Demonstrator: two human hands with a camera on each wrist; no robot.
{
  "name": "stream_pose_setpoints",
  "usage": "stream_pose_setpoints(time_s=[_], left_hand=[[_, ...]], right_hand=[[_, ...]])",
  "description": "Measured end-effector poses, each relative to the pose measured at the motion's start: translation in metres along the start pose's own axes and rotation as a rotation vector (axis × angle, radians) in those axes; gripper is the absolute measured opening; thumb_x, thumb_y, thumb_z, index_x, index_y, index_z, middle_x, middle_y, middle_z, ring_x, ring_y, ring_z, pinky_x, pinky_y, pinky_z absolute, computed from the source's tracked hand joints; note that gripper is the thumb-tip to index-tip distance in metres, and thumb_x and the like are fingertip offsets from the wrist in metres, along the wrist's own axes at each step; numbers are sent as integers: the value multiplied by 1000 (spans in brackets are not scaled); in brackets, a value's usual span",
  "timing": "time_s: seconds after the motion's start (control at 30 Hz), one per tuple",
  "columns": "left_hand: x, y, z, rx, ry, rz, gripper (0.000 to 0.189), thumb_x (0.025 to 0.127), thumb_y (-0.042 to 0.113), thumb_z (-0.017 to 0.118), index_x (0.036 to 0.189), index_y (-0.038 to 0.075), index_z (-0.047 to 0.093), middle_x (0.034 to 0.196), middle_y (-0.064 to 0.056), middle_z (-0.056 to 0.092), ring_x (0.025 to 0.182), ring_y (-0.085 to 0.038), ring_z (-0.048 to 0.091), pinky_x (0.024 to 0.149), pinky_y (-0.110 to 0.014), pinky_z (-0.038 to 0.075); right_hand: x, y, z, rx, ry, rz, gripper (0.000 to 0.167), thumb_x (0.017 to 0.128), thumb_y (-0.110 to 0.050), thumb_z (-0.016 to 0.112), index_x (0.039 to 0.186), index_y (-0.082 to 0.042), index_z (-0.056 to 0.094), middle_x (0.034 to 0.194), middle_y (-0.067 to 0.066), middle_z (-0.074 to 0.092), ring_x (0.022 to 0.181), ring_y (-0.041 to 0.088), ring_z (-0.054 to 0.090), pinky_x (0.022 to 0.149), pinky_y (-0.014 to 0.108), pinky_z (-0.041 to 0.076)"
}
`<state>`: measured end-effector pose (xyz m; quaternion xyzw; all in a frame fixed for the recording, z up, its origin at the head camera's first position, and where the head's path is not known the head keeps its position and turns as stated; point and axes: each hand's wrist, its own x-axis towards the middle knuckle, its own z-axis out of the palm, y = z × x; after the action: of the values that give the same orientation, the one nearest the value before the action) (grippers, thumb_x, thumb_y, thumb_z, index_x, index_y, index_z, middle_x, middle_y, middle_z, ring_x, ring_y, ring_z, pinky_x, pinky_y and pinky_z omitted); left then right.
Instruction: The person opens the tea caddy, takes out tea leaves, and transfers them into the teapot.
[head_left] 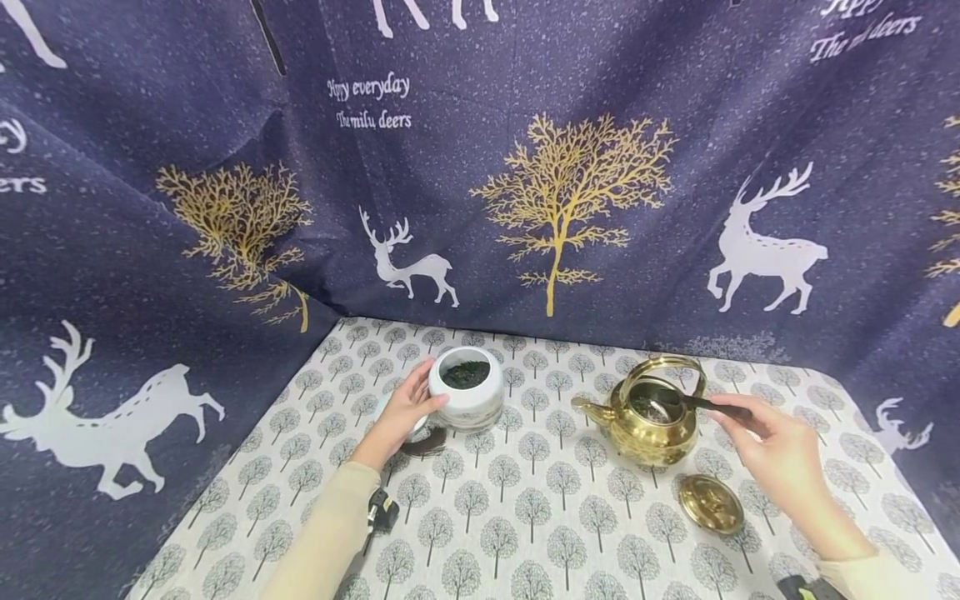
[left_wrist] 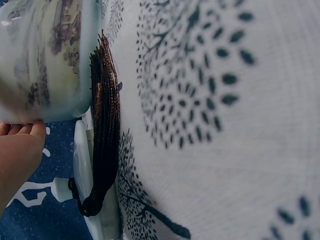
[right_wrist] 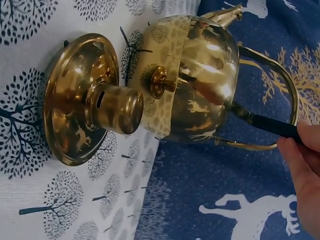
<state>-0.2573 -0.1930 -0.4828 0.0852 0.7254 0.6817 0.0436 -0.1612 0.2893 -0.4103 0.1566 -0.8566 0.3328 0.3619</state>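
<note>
My left hand (head_left: 405, 410) grips the near left side of a white ceramic jar (head_left: 472, 408), with the thumb in front and fingers round the back. Dark green tea leaves (head_left: 467, 375) lie inside the jar, and a painted landscape shows on its wall in the left wrist view. Over on the right, my right hand (head_left: 776, 446) holds a spoon by its black handle (right_wrist: 274, 126). The spoon's metal neck (right_wrist: 241, 111) crosses the rim into the open brass teapot (head_left: 652, 437); its tip is hidden inside. The teapot's hoop handle (right_wrist: 290, 90) arches over the spoon.
The brass teapot lid (head_left: 711, 503) lies on the patterned tablecloth (head_left: 525, 517), knob up, in front of the pot. Beside the jar lies its white lid (left_wrist: 82, 160) with a dark brown tassel (left_wrist: 106, 125). A blue deer-print curtain (head_left: 450, 167) hangs behind the table.
</note>
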Motion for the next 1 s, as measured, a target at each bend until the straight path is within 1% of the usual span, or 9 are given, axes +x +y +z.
stream_pose_setpoints(time_s=[0.07,0.13,0.23,0.33,0.47,0.63,0.73,0.87,1.0], left_hand=[[0,1,0,1,8,-1,81,87,11,70,153,11,23,159,-10,20,145,-23,19,118,-32,19],[0,2,0,4,7,-1,81,86,12,71,153,12,24,158,-11,20,145,-23,19,118,-32,19],[0,3,0,0,2,-4,81,86,12,71,153,12,24,159,-10,20,145,-23,19,118,-32,20],[0,4,-1,-4,0,-11,80,87,12,70,153,13,24,159,-9,20,145,-22,19,118,-31,19],[0,4,-2,-10,-5,-6,79,88,11,69,153,12,23,159,-10,19,146,-24,17,119,-33,18],[0,2,-1,-18,-4,1,79,88,8,68,153,10,23,159,-13,18,146,-25,17,119,-33,18],[0,0,-1,-14,-8,8,78,89,7,67,153,7,22,159,-13,17,146,-25,17,119,-33,17],[0,-1,0,-5,-16,23,79,89,7,67,153,5,20,159,-15,16,146,-27,16,119,-35,16],[-1,0,0,-11,-11,25,78,89,7,67,152,7,22,159,-14,17,146,-26,17,119,-34,17]], right_hand=[[-1,-1,-4,33,-2,81,32,71,10,78,99,-6,74,93,-31,61,82,-25,53,69,0,46],[-1,-3,-10,66,-10,179,29,75,5,77,102,-5,74,93,-38,58,81,-22,55,68,0,45],[0,-8,-20,149,-30,329,26,81,-2,75,107,-3,72,95,-36,62,83,-17,60,70,1,47],[6,-15,-29,225,-34,396,28,84,-2,73,112,-1,69,95,-28,68,83,-11,64,72,3,48],[16,-29,-34,349,-10,395,30,84,4,70,114,6,66,98,-14,72,84,-2,68,79,6,49],[34,-53,-23,414,-3,375,30,84,4,70,113,7,65,98,-11,73,81,3,69,81,10,51],[43,-67,-8,477,-25,356,28,84,2,70,112,7,66,92,-8,74,79,5,70,81,12,52],[56,-79,19,610,-82,299,27,85,1,70,110,10,64,97,-1,74,82,10,71,81,21,56],[67,-84,51,636,-125,297,28,86,-7,71,110,6,66,95,-1,74,82,10,70,78,23,57]])
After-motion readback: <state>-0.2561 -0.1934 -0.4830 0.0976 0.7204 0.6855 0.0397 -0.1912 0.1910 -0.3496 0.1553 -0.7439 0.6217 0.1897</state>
